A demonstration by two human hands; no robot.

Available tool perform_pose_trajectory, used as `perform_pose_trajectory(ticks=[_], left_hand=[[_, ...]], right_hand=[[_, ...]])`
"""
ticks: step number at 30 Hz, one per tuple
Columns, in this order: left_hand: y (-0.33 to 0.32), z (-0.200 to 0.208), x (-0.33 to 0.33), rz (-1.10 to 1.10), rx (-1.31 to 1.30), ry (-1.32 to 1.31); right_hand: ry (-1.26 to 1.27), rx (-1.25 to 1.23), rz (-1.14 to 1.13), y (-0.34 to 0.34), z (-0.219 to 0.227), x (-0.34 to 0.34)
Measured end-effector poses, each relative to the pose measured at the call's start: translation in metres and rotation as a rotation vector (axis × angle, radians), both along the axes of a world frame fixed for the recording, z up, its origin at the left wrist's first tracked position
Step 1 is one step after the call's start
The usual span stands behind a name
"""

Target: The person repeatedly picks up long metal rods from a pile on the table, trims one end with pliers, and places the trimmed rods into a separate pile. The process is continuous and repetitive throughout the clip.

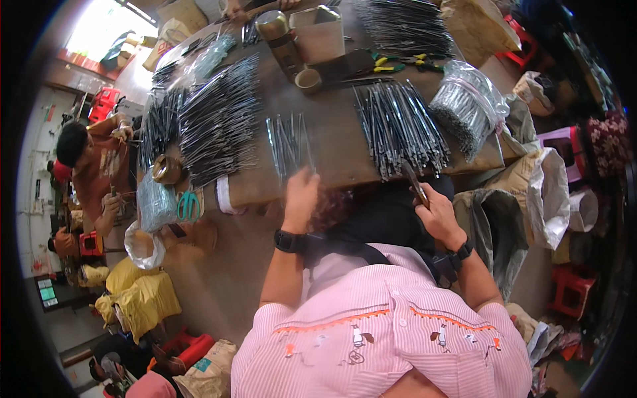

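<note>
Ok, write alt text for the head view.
A person's right hand grips a slim tool; the blurred left hand is beside a few thin rods on a brownish table with larger rod piles. Another person is at left.

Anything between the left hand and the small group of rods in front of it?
Nothing visible: the left hand is at the near end of the small group of rods; motion blur hides whether they touch.

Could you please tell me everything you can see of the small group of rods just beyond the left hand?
The rods are thin, grey and shiny, like metal. They lie loosely side by side on the brown tabletop, near ends toward the blurred left hand; whether it touches them is unclear.
</note>
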State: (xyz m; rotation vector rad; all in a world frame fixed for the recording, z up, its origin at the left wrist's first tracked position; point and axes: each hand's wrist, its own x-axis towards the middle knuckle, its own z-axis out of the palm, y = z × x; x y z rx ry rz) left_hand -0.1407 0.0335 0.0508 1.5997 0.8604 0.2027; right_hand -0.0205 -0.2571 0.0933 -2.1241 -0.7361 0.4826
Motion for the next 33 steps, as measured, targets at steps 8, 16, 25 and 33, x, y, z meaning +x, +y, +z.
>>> perform_pose_trajectory(ticks=[8, 16, 25, 33], left_hand=[[-0.026, 0.011, 0.024, -0.225, 0.679, -0.031], [-0.053, 0.003, 0.112, -0.207, 0.173, -0.027], [-0.029, 0.019, 0.086, -0.165, -0.779, -0.132], [-0.079, 0.036, 0.047, -0.245, -0.874, -0.196]], right_hand=[[0.214, 0.091, -0.059, -0.019, -0.009, -0.002], [0.466, 0.278, -0.073, -0.021, 0.0, -0.013], [0.729, 0.817, -0.547, -0.08, -0.027, 0.023], [0.626, 0.727, -0.803, -0.107, -0.068, 0.113]])
